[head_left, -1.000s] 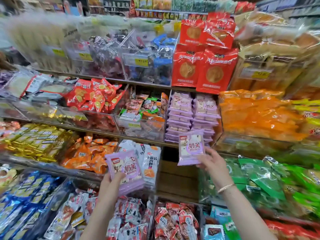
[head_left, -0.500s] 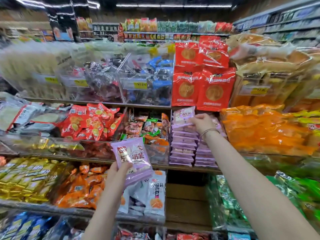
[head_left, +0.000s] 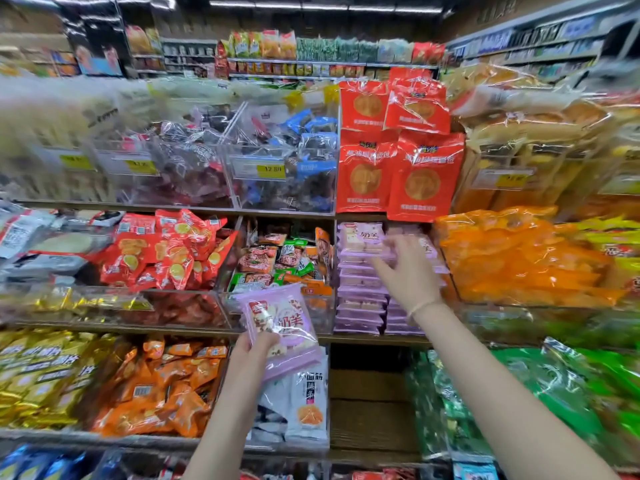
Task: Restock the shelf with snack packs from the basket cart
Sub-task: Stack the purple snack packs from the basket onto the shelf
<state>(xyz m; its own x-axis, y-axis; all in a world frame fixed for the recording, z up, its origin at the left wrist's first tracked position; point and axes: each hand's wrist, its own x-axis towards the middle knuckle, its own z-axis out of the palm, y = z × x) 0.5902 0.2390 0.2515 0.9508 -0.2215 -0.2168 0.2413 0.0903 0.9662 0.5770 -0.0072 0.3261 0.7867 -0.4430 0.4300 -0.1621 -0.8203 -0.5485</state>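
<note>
Left hand (head_left: 252, 355) grips purple snack packs (head_left: 280, 327), seemingly several stacked, by their lower corner, in front of the middle shelf (head_left: 374, 339) and just above its front edge. Right hand (head_left: 405, 271) is at the two purple stacks (head_left: 360, 289) on that shelf, fingers loosely spread and blurred, with nothing visibly held. These stacks reach nearly to the upper shelf board (head_left: 287, 213), so restocking looks well along. The gripped packs are not yet placed. With the basket cart out of view, I cannot tell what it holds.
</note>
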